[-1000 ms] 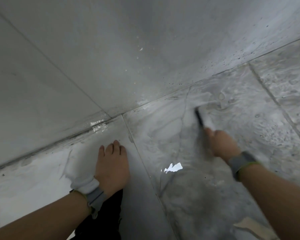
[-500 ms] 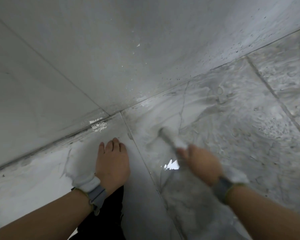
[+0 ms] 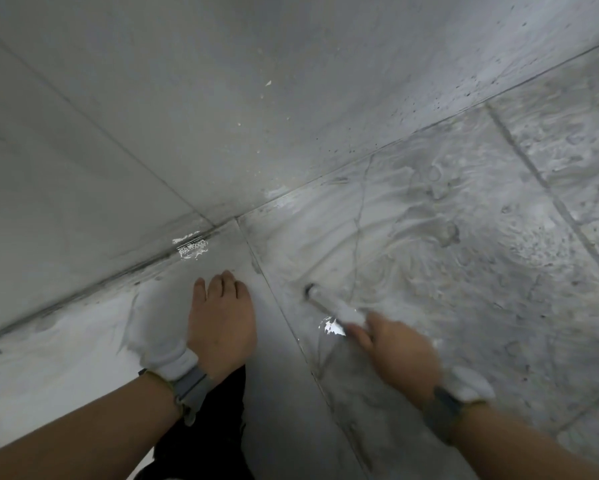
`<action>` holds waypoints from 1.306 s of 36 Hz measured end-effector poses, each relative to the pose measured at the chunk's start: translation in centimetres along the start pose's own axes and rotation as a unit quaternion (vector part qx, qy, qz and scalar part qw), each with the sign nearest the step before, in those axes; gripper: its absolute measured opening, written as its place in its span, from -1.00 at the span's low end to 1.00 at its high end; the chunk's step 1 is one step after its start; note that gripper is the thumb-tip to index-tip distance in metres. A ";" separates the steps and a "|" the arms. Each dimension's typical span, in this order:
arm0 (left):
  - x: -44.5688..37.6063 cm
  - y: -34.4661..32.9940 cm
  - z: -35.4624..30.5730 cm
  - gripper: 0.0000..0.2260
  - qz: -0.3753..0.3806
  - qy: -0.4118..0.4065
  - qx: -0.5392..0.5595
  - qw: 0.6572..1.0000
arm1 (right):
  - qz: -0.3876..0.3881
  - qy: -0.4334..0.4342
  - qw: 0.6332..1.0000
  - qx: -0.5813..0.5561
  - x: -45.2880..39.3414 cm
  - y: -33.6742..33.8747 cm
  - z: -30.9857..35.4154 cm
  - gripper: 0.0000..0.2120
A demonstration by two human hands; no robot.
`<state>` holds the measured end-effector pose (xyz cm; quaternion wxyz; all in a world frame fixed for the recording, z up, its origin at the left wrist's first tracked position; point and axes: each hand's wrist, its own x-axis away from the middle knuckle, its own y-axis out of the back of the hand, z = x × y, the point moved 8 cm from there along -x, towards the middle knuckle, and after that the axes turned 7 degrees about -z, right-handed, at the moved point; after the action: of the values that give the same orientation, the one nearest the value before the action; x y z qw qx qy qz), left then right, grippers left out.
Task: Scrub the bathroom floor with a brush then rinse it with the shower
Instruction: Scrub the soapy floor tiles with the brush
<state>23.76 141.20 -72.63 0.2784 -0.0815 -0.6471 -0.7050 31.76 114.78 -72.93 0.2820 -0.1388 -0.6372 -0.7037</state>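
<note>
1. The right hand is gripping the brush, fingers curled round its handle, and the head is pressing on the floor a little way out from the wall.
2. The left hand is lying flat on the floor just short of the wall, fingers straight and close together, bracing the person.
3. Grey suds are lying in swirls across the tiles on the right-hand side of the brush, running up to the wall joint, so that patch looks scrubbed.
4. The tile under the left hand, beside the wall, is looking smoother and less lathered; I judge it is waiting its turn.
5. Scrubbing seems well under way but not finished.
6. No shower or running water is showing, so the rinse looks wholly undone.
</note>
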 end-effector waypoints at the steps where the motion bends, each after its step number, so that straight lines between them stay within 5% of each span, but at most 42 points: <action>1: -0.1 0.1 0.1 -0.48 -0.005 0.000 0.000 1.000 | -0.008 -0.036 0.999 -0.019 -1.5 1.0 -2.0 -0.41; 5: -0.2 0.1 0.0 -0.51 -0.017 -0.009 -0.006 1.000 | -0.052 -0.243 0.955 -0.160 -6.2 5.4 -12.1 -0.36; 8: -0.2 0.4 -0.1 -0.53 -0.022 -0.013 -0.010 1.000 | -0.040 -0.287 0.930 -0.227 -6.3 5.1 -13.1 -0.32; 11: -0.2 0.5 -0.1 -0.49 -0.021 -0.015 -0.006 1.000 | -0.039 -0.229 0.962 -0.142 -3.7 2.3 -8.6 -0.33; 15: -0.1 0.5 -0.1 -0.48 -0.023 -0.022 -0.008 0.999 | 0.014 -0.042 0.998 -0.045 3.1 -2.7 -2.1 -0.55; 17: -0.1 0.9 0.0 -0.48 -0.016 -0.023 -0.014 1.000 | 0.023 -0.003 1.000 -0.005 5.9 -3.9 -2.1 -0.60; 22: -0.1 0.6 -0.1 -0.38 -0.030 -0.026 0.003 0.999 | 0.070 0.085 0.987 0.114 9.6 -6.2 -6.3 -0.32; 26: -0.3 0.6 -0.4 -0.40 -0.030 -0.023 0.008 0.999 | 0.007 0.178 0.972 0.151 7.2 -4.4 -6.2 -0.48; 28: -0.3 0.7 -0.3 -0.38 -0.038 -0.024 0.012 0.999 | -0.030 0.145 0.981 0.129 3.0 -1.0 -5.9 -0.53; 33: -0.1 0.8 0.0 -0.33 -0.059 -0.031 0.014 0.998 | -0.045 -0.118 0.991 -0.054 -8.1 6.3 -11.8 -0.42; 38: -0.2 1.1 0.0 -0.36 -0.040 -0.027 0.001 0.999 | -0.020 0.070 0.992 0.107 -3.9 4.7 -8.8 -0.51; 42: -0.1 1.2 0.3 -0.38 -0.018 -0.013 -0.002 1.000 | 0.054 0.294 0.921 0.250 3.3 -0.8 -8.7 -0.54; 47: 0.1 0.9 0.4 -0.39 -0.001 -0.001 0.004 1.000 | 0.090 0.440 0.840 0.304 3.5 -3.4 -8.5 -0.53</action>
<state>24.02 141.51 -71.80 0.2778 -0.0806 -0.6504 -0.7024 28.39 105.78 -75.00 0.6233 0.2213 -0.6122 -0.4332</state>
